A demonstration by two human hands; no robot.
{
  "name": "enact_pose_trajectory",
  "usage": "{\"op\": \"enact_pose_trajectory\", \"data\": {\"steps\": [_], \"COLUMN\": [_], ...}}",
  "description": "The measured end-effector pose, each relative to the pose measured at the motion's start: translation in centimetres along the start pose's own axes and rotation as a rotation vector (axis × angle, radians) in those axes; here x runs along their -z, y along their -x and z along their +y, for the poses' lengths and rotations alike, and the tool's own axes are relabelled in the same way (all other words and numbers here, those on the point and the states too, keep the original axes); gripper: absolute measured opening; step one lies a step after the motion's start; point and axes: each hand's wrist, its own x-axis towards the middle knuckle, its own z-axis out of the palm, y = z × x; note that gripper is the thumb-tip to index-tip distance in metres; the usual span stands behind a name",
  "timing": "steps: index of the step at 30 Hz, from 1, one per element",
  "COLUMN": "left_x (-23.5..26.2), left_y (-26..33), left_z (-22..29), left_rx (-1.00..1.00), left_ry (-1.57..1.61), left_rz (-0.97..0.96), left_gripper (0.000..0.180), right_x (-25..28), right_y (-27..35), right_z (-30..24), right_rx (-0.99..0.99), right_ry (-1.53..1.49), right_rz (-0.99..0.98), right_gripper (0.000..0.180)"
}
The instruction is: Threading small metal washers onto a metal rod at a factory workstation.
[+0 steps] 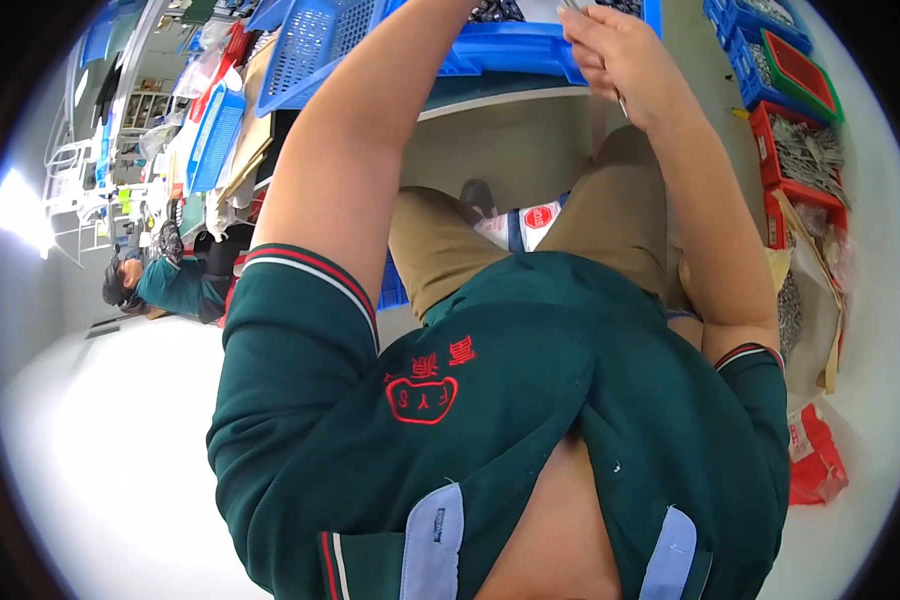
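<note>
Right hand (620, 55) pinching thin metal piece (621, 100)

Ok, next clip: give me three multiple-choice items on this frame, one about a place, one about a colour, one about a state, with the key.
1. Where is the right hand?
A. Up at the front edge of the blue tray
B. Resting on the knee
C. Down on the floor

2. What colour are the bins of small metal parts stacked at the person's right?
A. Yellow
B. Red
C. White

3. What state is the right hand in?
A. Flat and open with nothing in it
B. Fingers pinched on a thin metal piece
C. Clenched round a bottle

Key:
1 A, the hand is raised in front of the tray's blue rim.
2 B, their walls are red, next to blue crates.
3 B, the fingers are closed together and a slim metal piece sticks out below them.

The left hand is cut off at the top edge.
</note>
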Motion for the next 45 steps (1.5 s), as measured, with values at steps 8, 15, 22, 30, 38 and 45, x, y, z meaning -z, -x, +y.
{"op": "enact_pose_trajectory", "data": {"steps": [8, 15, 22, 30, 38, 45], "left_x": [2.8, 6.8, 8.2, 7.3, 7.2, 6.9], "left_y": [5.0, 9.6, 13.3, 15.7, 16.8, 16.8], "left_z": [-0.7, 1.9, 1.7, 1.1, 0.4, 0.6], "left_rx": [0.623, 0.889, 0.756, 0.702, 0.592, 0.512], "left_ry": [1.936, 2.293, 2.61, 2.804, 2.862, 2.609], "left_rz": [0.717, 1.153, 1.288, 1.301, 1.314, 1.319], "left_gripper": [0.018, 0.004, 0.009, 0.017, 0.016, 0.018], "right_x": [-1.8, -3.3, -5.8, -6.7, -8.0, -7.3], "right_y": [-0.3, 2.5, 2.9, 3.5, 3.9, 4.0], "right_z": [0.7, 2.2, 1.3, 1.8, 1.8, 1.7], "right_rx": [-0.078, -0.178, -0.131, -0.173, -0.207, -0.286], "right_ry": [-0.091, 0.035, 0.098, 0.134, 0.096, -0.036], "right_rz": [0.056, 0.056, -0.023, -0.009, -0.005, -0.019], "right_gripper": [0.017, 0.025, 0.025, 0.026, 0.023, 0.023]}}
